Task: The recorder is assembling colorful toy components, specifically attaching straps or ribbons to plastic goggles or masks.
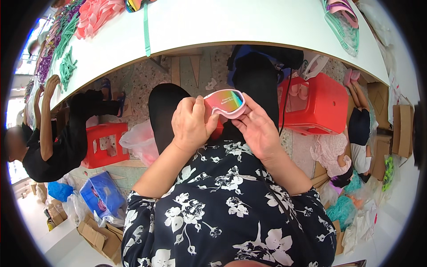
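pink goggles [227, 100] are held between both hands [190, 123] [260, 132].

Pink goggles [227, 102] partly behind left hand [190, 125]

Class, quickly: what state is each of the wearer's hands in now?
Left hand: fingers curled, holding the left end of the pink-framed goggles.
Right hand: holding the goggles' right end.

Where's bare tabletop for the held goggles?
For the goggles: widest, the white table between the straight green strap and the mint strap pile at right; smaller, between that strap and the pink strap heap. Crowded: left end, under green straps and purple straps.
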Motion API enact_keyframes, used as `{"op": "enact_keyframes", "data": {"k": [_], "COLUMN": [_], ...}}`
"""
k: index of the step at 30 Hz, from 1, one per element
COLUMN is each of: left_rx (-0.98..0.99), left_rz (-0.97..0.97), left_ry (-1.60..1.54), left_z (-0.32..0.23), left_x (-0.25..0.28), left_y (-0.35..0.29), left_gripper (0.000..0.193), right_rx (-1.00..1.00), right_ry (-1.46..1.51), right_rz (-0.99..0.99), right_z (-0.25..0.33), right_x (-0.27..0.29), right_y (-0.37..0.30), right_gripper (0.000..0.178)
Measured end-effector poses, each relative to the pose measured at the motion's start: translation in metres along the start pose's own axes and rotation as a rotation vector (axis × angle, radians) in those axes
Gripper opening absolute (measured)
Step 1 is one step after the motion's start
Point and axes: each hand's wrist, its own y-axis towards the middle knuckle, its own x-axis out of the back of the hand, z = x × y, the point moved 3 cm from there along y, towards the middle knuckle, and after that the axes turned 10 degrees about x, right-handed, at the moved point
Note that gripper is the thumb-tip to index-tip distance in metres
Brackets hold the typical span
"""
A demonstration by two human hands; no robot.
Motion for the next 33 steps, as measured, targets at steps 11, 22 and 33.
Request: {"op": "enact_keyframes", "data": {"k": [11, 22, 33], "left_rx": [0.078, 0.065, 0.008], "left_rz": [0.014, -0.010, 0.057], "left_ry": [0.041, -0.046, -0.084], "left_z": [-0.011, -0.011, -0.023], "left_x": [0.003, 0.007, 0.013], "left_y": [0.007, 0.002, -0.003], "left_gripper": [0.047, 0.049, 0.059], "right_rx": [0.138, -0.009, 0.024], "right_ry": [-0.329, 0.124, -0.053], "right_rz": [0.169, -0.159, -0.120], "right_z": [-0.008, -0.022, -0.026], "right_x": [-0.028, -0.003, -0.014], "right_y": [-0.016, -0.010, -0.003], "right_gripper": [0.092, 0.034, 0.030]}}
